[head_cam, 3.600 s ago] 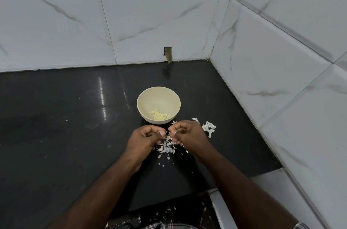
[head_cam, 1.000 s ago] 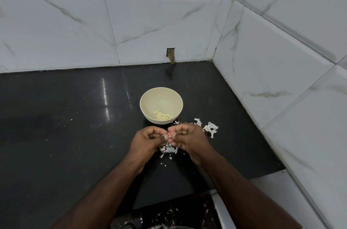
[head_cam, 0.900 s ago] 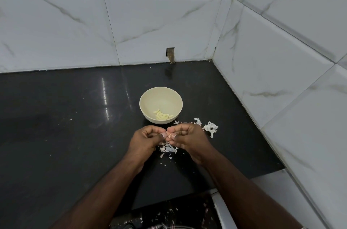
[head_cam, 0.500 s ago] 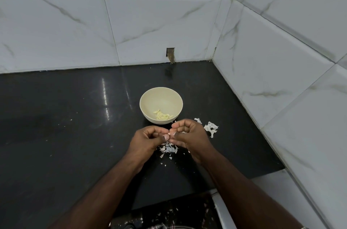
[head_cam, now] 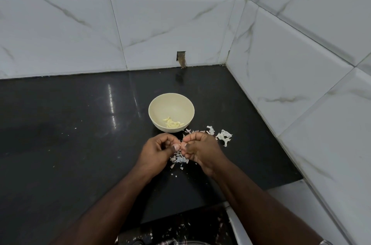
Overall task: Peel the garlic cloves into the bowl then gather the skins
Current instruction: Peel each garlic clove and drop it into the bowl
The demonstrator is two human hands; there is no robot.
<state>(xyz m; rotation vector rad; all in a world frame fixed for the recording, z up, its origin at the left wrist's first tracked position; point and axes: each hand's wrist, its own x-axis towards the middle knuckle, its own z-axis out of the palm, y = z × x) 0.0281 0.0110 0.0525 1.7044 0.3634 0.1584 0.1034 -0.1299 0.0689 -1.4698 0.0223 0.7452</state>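
Midway by the look of it: several peeled cloves (head_cam: 173,123) lie in the bowl (head_cam: 171,111) just beyond the hands, left hand (head_cam: 157,151) and right hand (head_cam: 200,149) together pinching one garlic clove (head_cam: 182,145), skins (head_cam: 179,159) loose beneath them on the table (head_cam: 70,144), ungathered.

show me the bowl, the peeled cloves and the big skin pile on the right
bowl (head_cam: 158,102): head view, bare inner wall
peeled cloves (head_cam: 172,123): head view, middle of heap
skin pile (head_cam: 224,136): head view, largest flake
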